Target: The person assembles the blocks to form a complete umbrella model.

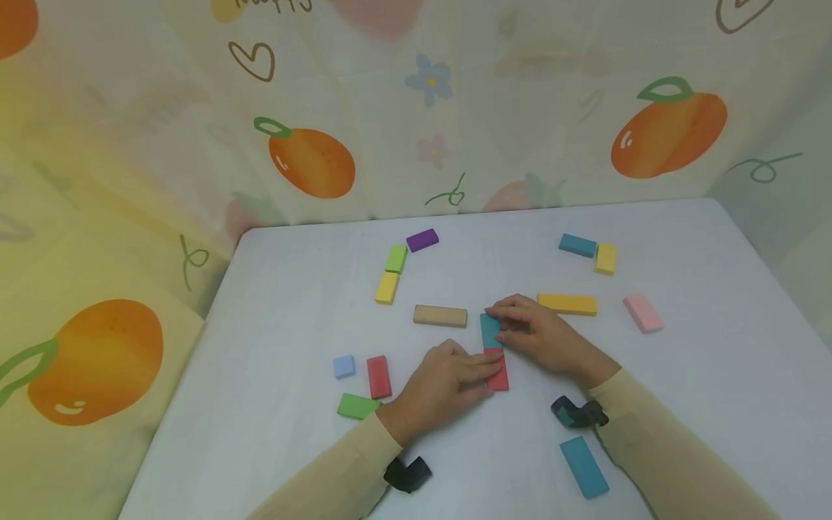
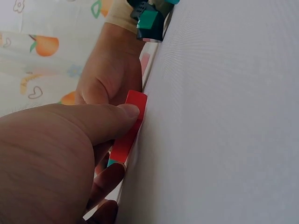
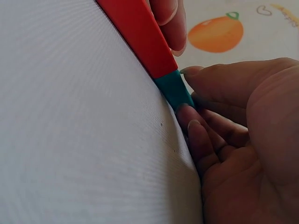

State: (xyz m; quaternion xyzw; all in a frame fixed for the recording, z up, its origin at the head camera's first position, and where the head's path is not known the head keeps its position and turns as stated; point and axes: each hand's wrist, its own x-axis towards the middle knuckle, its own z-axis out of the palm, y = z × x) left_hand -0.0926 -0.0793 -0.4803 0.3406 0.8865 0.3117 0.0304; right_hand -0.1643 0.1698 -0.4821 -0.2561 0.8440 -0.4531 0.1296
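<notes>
Near the middle of the white table, a red block (image 1: 499,380) and a teal block (image 1: 490,331) lie end to end in one line. My left hand (image 1: 442,383) pinches the red block, its thumb (image 2: 128,112) on the near part and its fingers reaching over toward the join. Coming in from the right, my right hand (image 1: 549,338) holds the teal block at its far end between thumb and fingers. In the right wrist view the teal block (image 3: 173,88) meets the red block (image 3: 140,37) end on, with fingers covering its tip.
Left of the hands lie a tan block (image 1: 440,315), a red block (image 1: 379,377), a light blue block (image 1: 344,366) and a green block (image 1: 357,406). Farther back are a purple block (image 1: 422,240) and a long yellow block (image 1: 568,304). A blue block (image 1: 584,467) lies beside the right sleeve.
</notes>
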